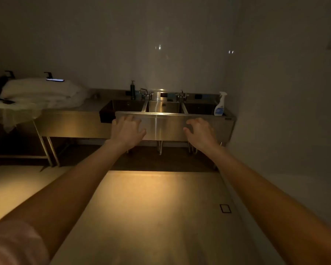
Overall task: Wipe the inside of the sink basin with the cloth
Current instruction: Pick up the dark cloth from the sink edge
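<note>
While dimly lit, steel sink (pixel 168 121).

Sink basins (pixel 164 107) open from above; faucets (pixel 144 92) behind, spray bottle (pixel 220 105) at right corner.

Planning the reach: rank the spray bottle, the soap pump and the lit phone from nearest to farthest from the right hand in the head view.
From the right hand:
1. Spray bottle, on the sink's right end.
2. Soap pump, behind the left basin.
3. Phone, far left, on the white bundle.
</note>
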